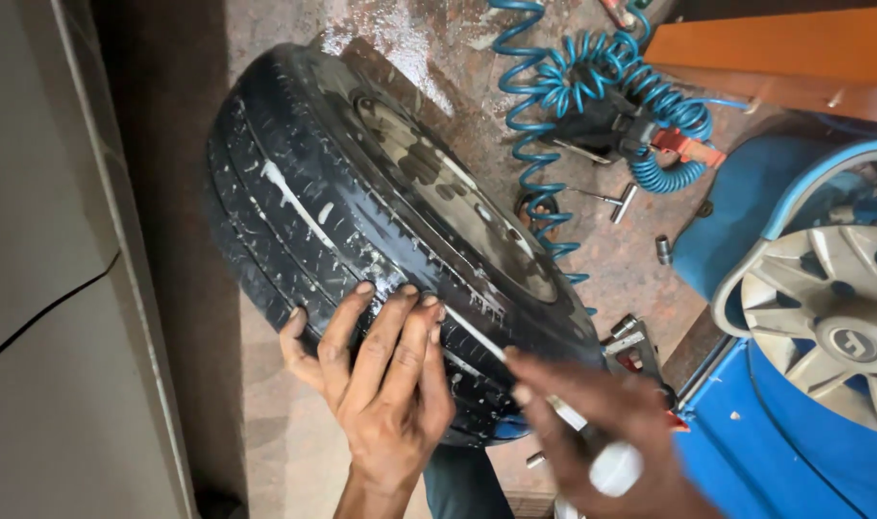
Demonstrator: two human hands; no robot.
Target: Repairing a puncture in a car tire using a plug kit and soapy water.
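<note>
While propped on edge on floor [640, 259], leaned tire [304, 192] with rim face turned to upper right and tread turned toward camera. Lay near middle of view, touching both hands.

Pressed left hand [385, 384] flat against lower tread, fingers [429, 317] close together over a wet, white-flecked patch. Grip wide, holding nothing, merely bracing.

Closed right hand [602, 423], though blurred, around slim white tool [616, 468]. Grip tight on barrel, with thin tip laid on tread just beside left fingertips. Could not tell kind of tool.

Judged as step in hand: working of tool tip at one spot on tread, with tire steadied against rolling. Called, for any further move at that spot, for firm bracing by left hand, tip kept on same groove, and fingers kept out of tip's path.

Around these:
- Lay coiled blue hose [554, 86] on floor beyond tire, with T-handle [623, 200] and small socket [663, 250] near it.
- Stood blue machine [746, 432] at right, carrying grey wheel cover [832, 317], well apart from tread.
- Rose pale wall [44, 288] at left, just beside tire.
</note>
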